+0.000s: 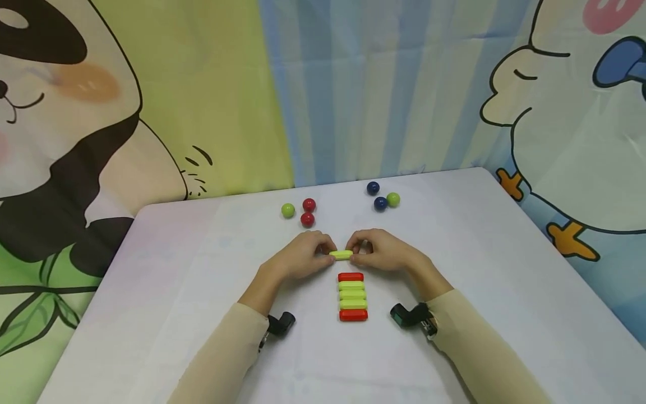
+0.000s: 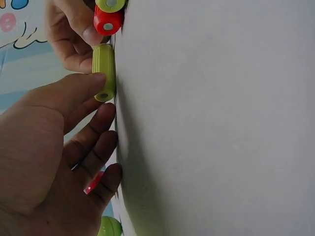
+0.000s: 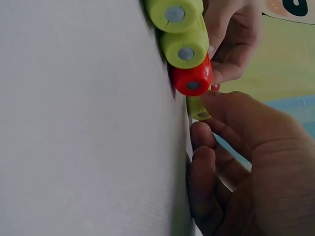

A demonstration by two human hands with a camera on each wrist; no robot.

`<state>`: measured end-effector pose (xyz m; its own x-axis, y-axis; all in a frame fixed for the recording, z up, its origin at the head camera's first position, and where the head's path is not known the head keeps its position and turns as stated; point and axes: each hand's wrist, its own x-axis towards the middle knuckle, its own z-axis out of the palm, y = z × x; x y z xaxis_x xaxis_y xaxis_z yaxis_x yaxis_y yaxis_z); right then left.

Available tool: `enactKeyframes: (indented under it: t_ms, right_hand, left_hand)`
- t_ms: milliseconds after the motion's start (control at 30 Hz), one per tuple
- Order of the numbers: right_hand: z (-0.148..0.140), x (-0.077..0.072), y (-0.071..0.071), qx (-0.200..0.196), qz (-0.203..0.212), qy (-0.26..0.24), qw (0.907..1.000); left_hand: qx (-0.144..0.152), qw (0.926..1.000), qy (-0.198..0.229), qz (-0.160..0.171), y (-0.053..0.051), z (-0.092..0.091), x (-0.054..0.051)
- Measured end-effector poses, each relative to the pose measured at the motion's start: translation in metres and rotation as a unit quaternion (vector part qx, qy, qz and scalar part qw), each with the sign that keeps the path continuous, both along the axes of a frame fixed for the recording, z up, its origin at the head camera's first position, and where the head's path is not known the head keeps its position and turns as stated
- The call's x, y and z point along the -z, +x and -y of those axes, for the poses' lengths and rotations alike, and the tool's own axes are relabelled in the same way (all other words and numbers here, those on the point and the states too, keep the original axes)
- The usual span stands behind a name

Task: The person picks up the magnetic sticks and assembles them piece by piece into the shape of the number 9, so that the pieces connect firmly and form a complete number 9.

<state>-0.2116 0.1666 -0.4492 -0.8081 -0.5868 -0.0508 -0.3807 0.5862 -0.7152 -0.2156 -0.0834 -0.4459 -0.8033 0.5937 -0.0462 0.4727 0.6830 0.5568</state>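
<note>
Between my two hands lies a yellow-green ribbed rod [image 1: 341, 255], low at the tabletop. My left hand [image 1: 305, 253] pinches its left end between thumb and forefinger; my right hand [image 1: 382, 249] pinches the right end. In the left wrist view the rod [image 2: 104, 69] shows a dark spot in its near end face. Just nearer to me, a red rod [image 1: 350, 276], several yellow-green rods [image 1: 352, 294] and another red rod [image 1: 353, 315] lie side by side in a column. Grey discs show in their ends in the right wrist view, as on the red rod [image 3: 193, 82].
Beyond my left hand sit a green ball [image 1: 287, 210] and two red balls [image 1: 307, 219]. Farther right are two dark blue balls [image 1: 381, 203] and a green ball [image 1: 393, 199]. The white table [image 1: 202, 314] ends at a cartoon-printed curtain [image 1: 353, 84].
</note>
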Motion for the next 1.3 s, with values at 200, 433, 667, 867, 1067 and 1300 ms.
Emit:
enactKeyframes:
  t_ms: [200,433,667,867,1067,1300]
  right_hand:
    - [0.009,0.001,-0.011,-0.004,0.001,-0.001,1.0000]
    - [0.012,0.000,-0.012,0.001,0.024,-0.007,0.9997]
    - [0.012,0.001,-0.011,-0.006,0.026,-0.005,0.9996]
    - [0.012,-0.002,-0.011,-0.005,0.032,0.023,0.9992]
    - [0.010,-0.017,-0.016,-0.012,0.013,0.071,0.9973]
    - [-0.004,-0.029,-0.024,0.038,-0.084,0.068,0.9934]
  left_hand:
    - [-0.013,0.9999,0.008,-0.002,-0.010,0.011,0.000]
    - [-0.040,0.9950,0.069,0.061,-0.013,0.018,0.011]
    - [-0.035,0.9900,0.111,0.079,-0.010,0.019,0.017]
    - [-0.046,0.9885,0.112,0.090,-0.011,0.016,0.017]
    - [-0.053,0.9875,0.116,0.093,-0.014,0.012,0.016]
    - [-0.053,0.9877,0.114,0.093,-0.015,0.010,0.016]
